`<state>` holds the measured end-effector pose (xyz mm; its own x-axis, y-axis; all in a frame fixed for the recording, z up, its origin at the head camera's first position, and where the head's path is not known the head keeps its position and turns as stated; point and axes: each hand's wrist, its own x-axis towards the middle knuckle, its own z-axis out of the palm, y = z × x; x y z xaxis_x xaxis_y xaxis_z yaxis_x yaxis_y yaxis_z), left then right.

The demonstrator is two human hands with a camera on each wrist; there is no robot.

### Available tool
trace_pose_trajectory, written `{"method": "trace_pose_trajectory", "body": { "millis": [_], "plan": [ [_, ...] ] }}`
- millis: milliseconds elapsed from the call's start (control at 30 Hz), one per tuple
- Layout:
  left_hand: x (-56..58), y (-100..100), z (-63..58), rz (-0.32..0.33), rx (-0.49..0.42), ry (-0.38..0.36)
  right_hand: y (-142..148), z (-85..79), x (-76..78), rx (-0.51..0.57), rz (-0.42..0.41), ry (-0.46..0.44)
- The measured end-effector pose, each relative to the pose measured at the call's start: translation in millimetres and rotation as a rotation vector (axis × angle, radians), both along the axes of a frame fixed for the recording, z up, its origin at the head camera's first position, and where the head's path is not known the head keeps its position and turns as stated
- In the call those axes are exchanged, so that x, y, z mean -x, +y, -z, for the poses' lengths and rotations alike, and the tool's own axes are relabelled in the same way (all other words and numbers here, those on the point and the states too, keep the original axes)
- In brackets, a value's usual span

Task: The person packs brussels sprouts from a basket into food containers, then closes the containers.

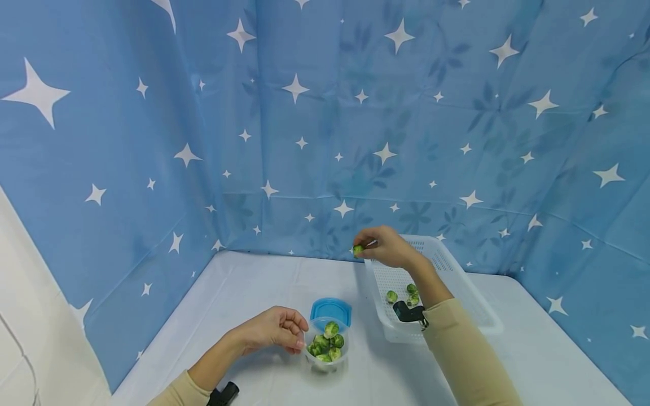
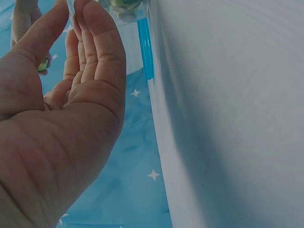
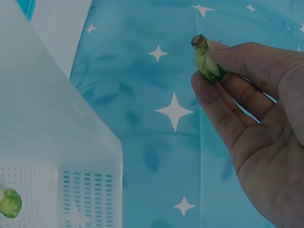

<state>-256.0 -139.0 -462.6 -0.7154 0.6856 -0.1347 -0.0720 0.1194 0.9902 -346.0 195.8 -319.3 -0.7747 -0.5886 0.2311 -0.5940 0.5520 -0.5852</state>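
A Brussels sprout (image 1: pixel 358 248) is pinched between the thumb and fingers of the right hand (image 1: pixel 388 248). Below that forearm, a white perforated basket (image 1: pixel 398 334) holds loose sprouts (image 1: pixel 392 296). The left hand (image 1: pixel 271 331) pinches the rim of a clear tub (image 1: pixel 327 366) of piled sprouts (image 1: pixel 321 341), a blue lid (image 1: pixel 331 308) just beyond. A white table (image 1: pixel 269 282) lies beneath both hands, a starry blue curtain (image 1: pixel 315 169) past them. Only the right wrist view shows the pinched sprout's brown stem (image 3: pixel 198 42).

Sprouts (image 1: pixel 321 341) in tub (image 1: pixel 326 367). Lid (image 1: pixel 330 307) just behind tub. Basket (image 1: pixel 398 332), more sprouts (image 1: pixel 391 296) inside, right of tub. Curtain (image 1: pixel 315 169) farther behind tub.
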Motion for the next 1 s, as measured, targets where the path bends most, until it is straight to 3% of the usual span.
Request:
{"method": "trace_pose_trajectory", "body": {
  "millis": [500,1000],
  "plan": [
    [1.1,0,0.7,0.004,-0.002,0.006,-11,-0.4,-14.0,0.072,-0.043,0.004],
    [-0.5,0,-0.6,-0.004,-0.001,-0.001,-11,27.9,-39.6,0.123,-0.059,0.061]
  ]
}}
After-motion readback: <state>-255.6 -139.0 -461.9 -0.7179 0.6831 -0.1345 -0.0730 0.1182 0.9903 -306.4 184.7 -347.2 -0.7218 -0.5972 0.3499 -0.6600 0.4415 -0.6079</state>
